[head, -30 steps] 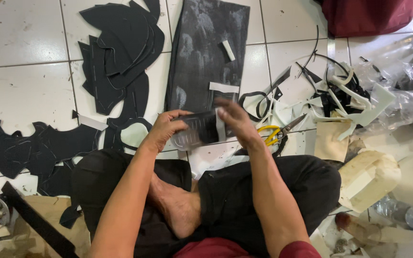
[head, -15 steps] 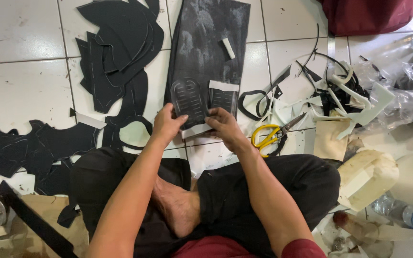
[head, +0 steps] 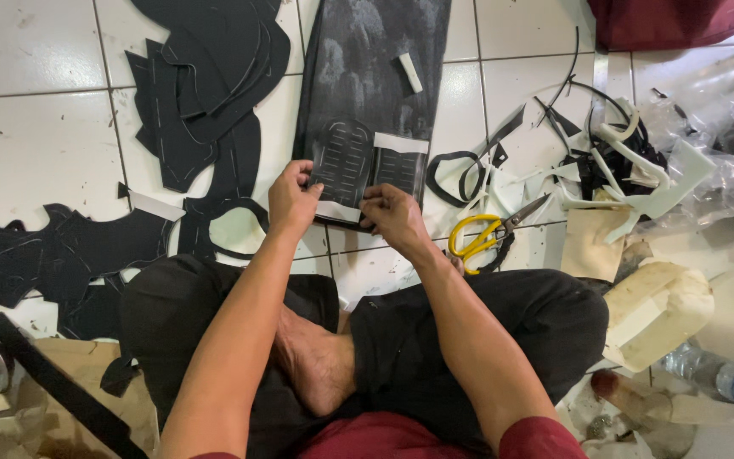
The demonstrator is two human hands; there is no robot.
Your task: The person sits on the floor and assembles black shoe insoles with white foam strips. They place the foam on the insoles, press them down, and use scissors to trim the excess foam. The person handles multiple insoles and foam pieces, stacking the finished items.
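Observation:
I sit cross-legged on a white tiled floor. My left hand point(head: 292, 201) and my right hand point(head: 390, 214) together pinch the near edge of a black stitched shoe piece point(head: 343, 161) with a white backing strip along its lower edge. It lies on the near end of a long black material sheet point(head: 375, 59). A second, similar black piece point(head: 399, 168) with a white strip on top lies just right of it. A small white chalk-like block point(head: 409, 72) rests further up the sheet.
Yellow-handled scissors point(head: 486, 234) lie right of my right hand. Cut black shapes point(head: 201, 85) pile at the upper left and far left point(head: 36, 251). Black and white offcuts point(head: 605, 153), clear plastic point(head: 724, 144), a cream foam block point(head: 656, 310) and a plastic bottle point(head: 724, 378) crowd the right.
Both hands moved forward from just above my knees and set the black piece down on the sheet's near end. The scissors, earlier partly hidden by my right hand, now show fully.

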